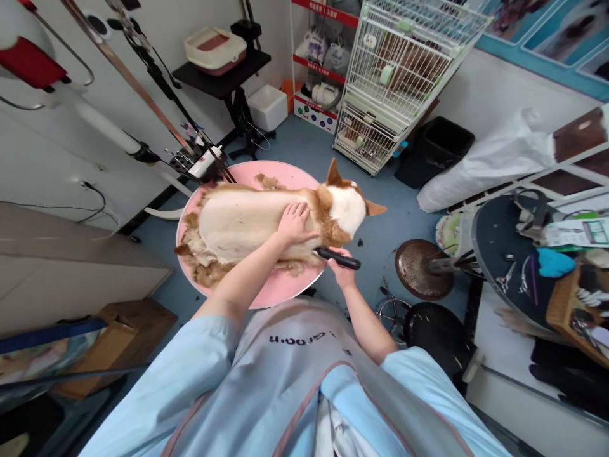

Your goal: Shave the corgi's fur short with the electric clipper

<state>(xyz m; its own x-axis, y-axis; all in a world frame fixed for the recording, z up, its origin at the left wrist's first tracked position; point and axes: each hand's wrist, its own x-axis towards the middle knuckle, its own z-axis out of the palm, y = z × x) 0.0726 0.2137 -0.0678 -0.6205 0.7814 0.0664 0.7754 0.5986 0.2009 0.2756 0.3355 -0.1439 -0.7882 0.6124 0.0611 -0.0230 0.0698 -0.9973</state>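
A dog [242,219] with a closely shorn back lies on a round pink grooming table [266,291], its orange-and-white head pointing right and away from me. My left hand [295,223] rests flat on its shoulders, fingers spread. In my right hand [341,271] is a black hair clipper [339,258], gripped from beneath, its head against the fur at the near side of the neck and shoulder. Loose clumps of cut fur [209,270] lie at the dog's rear, along its near flank and at the far table edge.
A tool holder [202,164] and upright arm stand at the table's far left. Beyond are stacked wire cages [394,70], a black bin [440,149] and a black stand [223,73] bearing a litter tray. To the right, a dark round table [504,254] holds scissors and a basket.
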